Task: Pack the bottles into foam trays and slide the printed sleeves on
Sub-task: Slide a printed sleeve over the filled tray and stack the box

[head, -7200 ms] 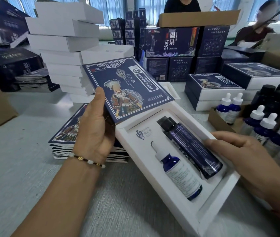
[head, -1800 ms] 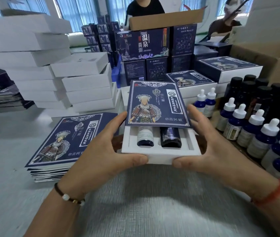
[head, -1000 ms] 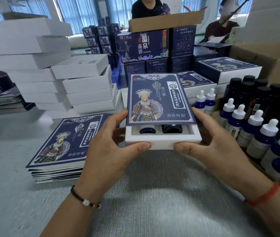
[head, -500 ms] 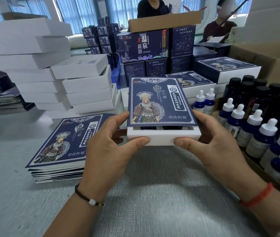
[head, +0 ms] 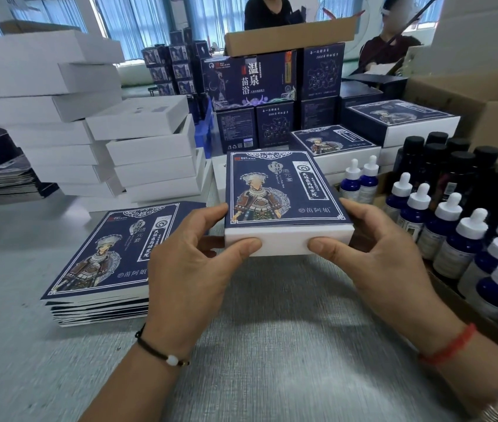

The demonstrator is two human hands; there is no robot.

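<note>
I hold a white foam tray (head: 284, 239) above the grey table, its near end facing me. A dark blue printed sleeve (head: 281, 187) with a costumed figure covers the whole top of the tray, and the bottles inside are hidden. My left hand (head: 192, 257) grips the tray's left side, thumb pressed on the white front face. My right hand (head: 372, 254) grips the right side the same way.
A stack of flat printed sleeves (head: 113, 254) lies to the left. Piles of white trays (head: 150, 153) stand behind it. Dropper bottles (head: 454, 239) and black-capped bottles (head: 460, 169) fill a cardboard box on the right. Finished boxes (head: 333, 141) and two people are beyond.
The sleeve has slid toward me over the tray until it covers the two bottles completely. Both hands kept hold of the tray's sides, which sits slightly lower and nearer.
</note>
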